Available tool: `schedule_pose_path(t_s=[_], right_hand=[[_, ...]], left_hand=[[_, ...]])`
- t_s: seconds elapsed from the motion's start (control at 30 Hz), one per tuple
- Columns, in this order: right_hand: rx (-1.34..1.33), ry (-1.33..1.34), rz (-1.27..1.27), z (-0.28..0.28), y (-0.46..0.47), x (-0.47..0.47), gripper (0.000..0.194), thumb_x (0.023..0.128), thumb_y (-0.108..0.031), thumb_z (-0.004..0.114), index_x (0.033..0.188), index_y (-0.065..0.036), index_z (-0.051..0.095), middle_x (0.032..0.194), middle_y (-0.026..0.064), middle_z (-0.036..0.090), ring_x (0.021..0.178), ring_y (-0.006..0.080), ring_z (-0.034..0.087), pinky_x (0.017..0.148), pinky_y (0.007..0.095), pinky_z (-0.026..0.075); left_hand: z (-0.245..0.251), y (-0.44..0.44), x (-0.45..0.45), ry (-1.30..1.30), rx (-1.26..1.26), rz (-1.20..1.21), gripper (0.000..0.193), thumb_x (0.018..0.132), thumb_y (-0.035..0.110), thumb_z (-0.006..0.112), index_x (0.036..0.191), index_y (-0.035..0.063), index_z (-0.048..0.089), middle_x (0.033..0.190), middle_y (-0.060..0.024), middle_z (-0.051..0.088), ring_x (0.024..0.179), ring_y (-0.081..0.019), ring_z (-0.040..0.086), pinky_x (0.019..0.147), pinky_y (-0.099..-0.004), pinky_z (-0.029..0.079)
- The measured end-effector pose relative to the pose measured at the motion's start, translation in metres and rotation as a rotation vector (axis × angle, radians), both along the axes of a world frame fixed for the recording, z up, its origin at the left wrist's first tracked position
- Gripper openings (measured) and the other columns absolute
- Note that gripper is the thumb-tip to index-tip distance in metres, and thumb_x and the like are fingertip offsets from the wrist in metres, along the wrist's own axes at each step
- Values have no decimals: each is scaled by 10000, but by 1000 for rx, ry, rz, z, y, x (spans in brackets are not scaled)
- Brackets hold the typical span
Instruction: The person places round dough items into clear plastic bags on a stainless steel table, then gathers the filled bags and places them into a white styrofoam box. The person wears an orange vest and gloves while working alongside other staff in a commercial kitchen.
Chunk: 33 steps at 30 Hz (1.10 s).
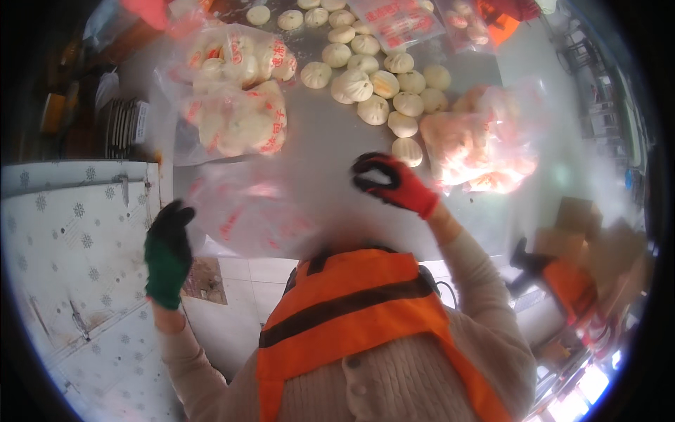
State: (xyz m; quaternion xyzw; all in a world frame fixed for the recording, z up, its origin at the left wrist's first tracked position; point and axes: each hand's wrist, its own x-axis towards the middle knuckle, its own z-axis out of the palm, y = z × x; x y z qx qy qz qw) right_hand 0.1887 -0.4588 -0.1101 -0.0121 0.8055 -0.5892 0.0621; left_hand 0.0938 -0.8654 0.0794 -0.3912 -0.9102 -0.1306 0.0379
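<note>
My left hand [169,253], in a green glove with black fingers, is beside the left edge of a clear plastic bag [248,211] with red print; whether it grips the bag is not clear. Above the metal table [316,137], my right hand [398,184] wears a red glove with black fingers. Its thumb and fingers curl into a ring, and no object shows inside. Just beyond it lies a pale steamed bun [406,152], the nearest of several pleated buns [373,109]. Filled bags of buns rest at the left [237,121] and right [480,142].
Another filled bag [237,55] lies at the far left, and a printed bag [395,21] lies over the far buns. A white cabinet with snowflake marks [79,237] stands at the left. Cardboard boxes [561,242] and a person in orange [569,287] are at the right.
</note>
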Motion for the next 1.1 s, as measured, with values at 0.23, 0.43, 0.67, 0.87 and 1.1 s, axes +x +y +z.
schedule_pose_path(t_s=[0.23, 0.43, 0.67, 0.87, 1.1], right_hand=[[1327, -219, -22, -40, -2, -3, 597, 852, -303, 721, 1420, -240, 549, 1485, 174, 445, 1269, 449, 464, 955, 556, 494], [1036, -286, -55, -73, -13, -25, 704, 854, -202, 694, 1503, -302, 442, 1502, 186, 420, 1231, 422, 525, 897, 490, 543], [-510, -272, -419, -28, -4, -30, 655, 884, -173, 693, 1496, -138, 460, 1337, 126, 598, 1079, 210, 639, 783, 336, 580], [-1116, -454, -45, -15, -52, -19, 813, 863, -213, 717, 1554, 5, 350, 1459, 160, 515, 1301, 276, 552, 1087, 376, 466], [-357, -252, -5, -24, -81, -25, 584, 916, -147, 697, 1460, -56, 504, 1299, 128, 623, 1155, 248, 610, 981, 402, 517]], left_hand=[[-23, 15, 16, -630, 311, 178, 348, 863, -55, 579, 1172, 39, 709, 1010, -115, 715, 784, -237, 663, 765, -328, 555], [-170, 120, 4, -356, 383, 8, 288, 848, 129, 773, 1132, 100, 742, 1098, -76, 725, 768, -189, 672, 706, -314, 564], [-214, 141, 13, -573, 490, 124, 466, 849, 105, 739, 1305, 101, 648, 1163, -84, 693, 768, -186, 660, 742, -325, 559], [-196, 133, 14, -739, 480, 70, 688, 841, 70, 689, 1485, 33, 450, 1446, -209, 532, 1227, -348, 613, 981, -406, 532], [-158, 125, 27, -701, 534, 115, 793, 831, 24, 687, 1560, 62, 377, 1468, -113, 540, 839, -142, 611, 733, -277, 516]])
